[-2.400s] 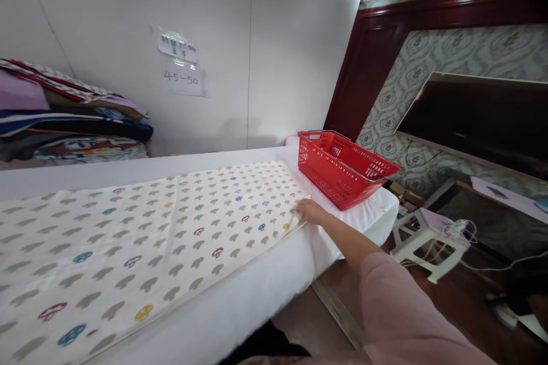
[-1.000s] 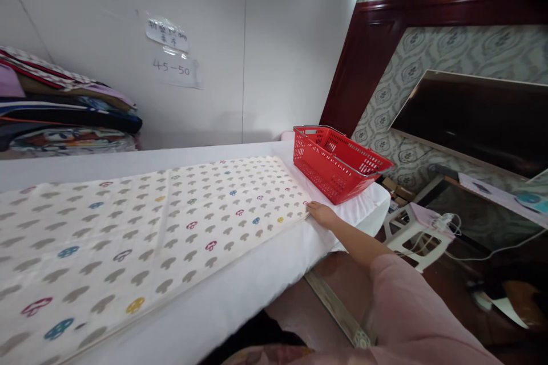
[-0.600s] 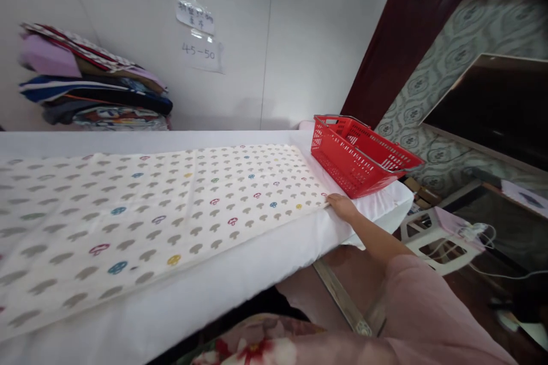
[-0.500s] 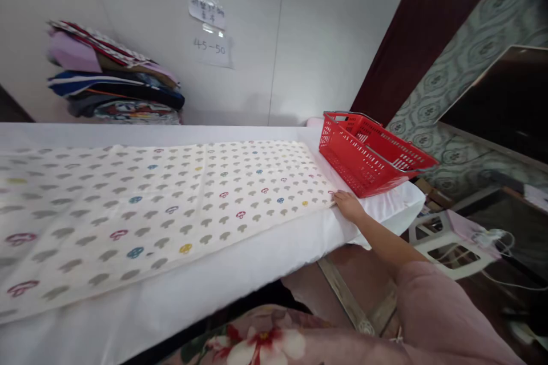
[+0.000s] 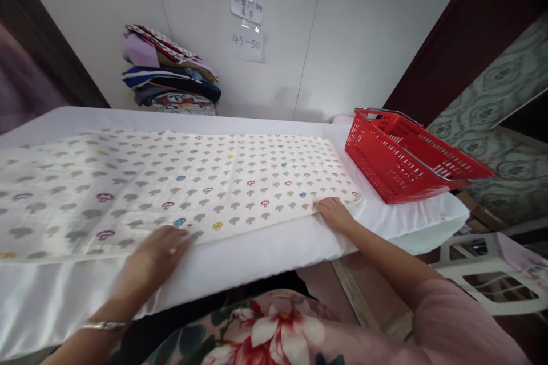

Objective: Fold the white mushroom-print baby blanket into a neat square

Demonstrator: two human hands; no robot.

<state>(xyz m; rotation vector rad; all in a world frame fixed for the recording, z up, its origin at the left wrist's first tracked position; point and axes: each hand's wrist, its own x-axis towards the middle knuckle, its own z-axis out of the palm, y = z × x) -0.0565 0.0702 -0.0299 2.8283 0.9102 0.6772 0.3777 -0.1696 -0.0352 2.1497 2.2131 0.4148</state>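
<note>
A folded cream cloth (image 5: 218,174) printed with grey and coloured mushrooms lies spread along the white-covered table. My right hand (image 5: 336,214) rests on its near edge, close to the right corner. The fingers there lie flat on the fabric, holding nothing visible. Over the near edge, further left, is my left hand (image 5: 156,256), with a silver bracelet at the wrist. It is smeared by motion, so I cannot tell whether its fingers grip the cloth. The left end of the cloth runs out of view.
A red plastic basket (image 5: 411,165) with metal handles stands at the table's right end. Folded clothes (image 5: 171,74) are stacked by the back wall, left of taped paper labels (image 5: 248,45). A white stool (image 5: 483,274) stands at lower right. A blurred purplish shape shows at far left.
My view has swung left. My left hand has come into view at the near edge. My right hand has shifted from the cloth's right corner leftward along the edge.
</note>
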